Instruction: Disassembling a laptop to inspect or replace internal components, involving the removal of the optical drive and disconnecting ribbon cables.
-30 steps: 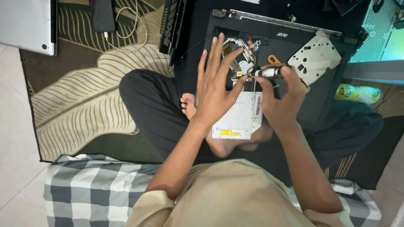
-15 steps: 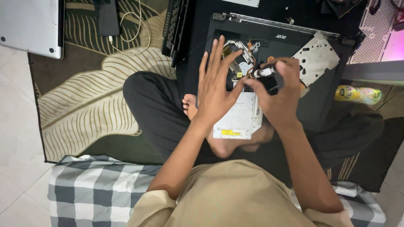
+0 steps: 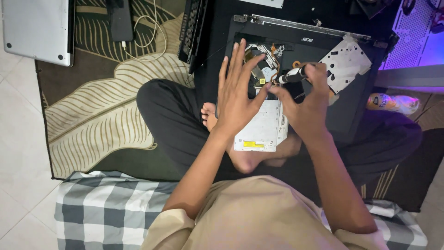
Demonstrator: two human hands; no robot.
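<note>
An opened black laptop base (image 3: 351, 99) rests on my crossed legs, its inner parts and a silver optical drive (image 3: 261, 127) exposed. My left hand (image 3: 238, 92) lies flat over the base with fingers spread, its thumb touching the tool's tip. My right hand (image 3: 309, 104) grips a small black and silver screwdriver (image 3: 291, 75), whose tip points at the circuit parts near the drive. A perforated metal plate (image 3: 346, 60) sits on the base to the right.
A silver closed laptop (image 3: 39, 28) lies at the top left on the tiled floor. A black charger brick (image 3: 120, 18) with white cable and a black keyboard panel (image 3: 193, 30) rest on the leaf-pattern rug (image 3: 92, 120). A checked cushion (image 3: 106, 208) is under me.
The view has shifted slightly. My right hand with the screwdriver has turned and moved a little to the right; my left hand stays spread over the base.
</note>
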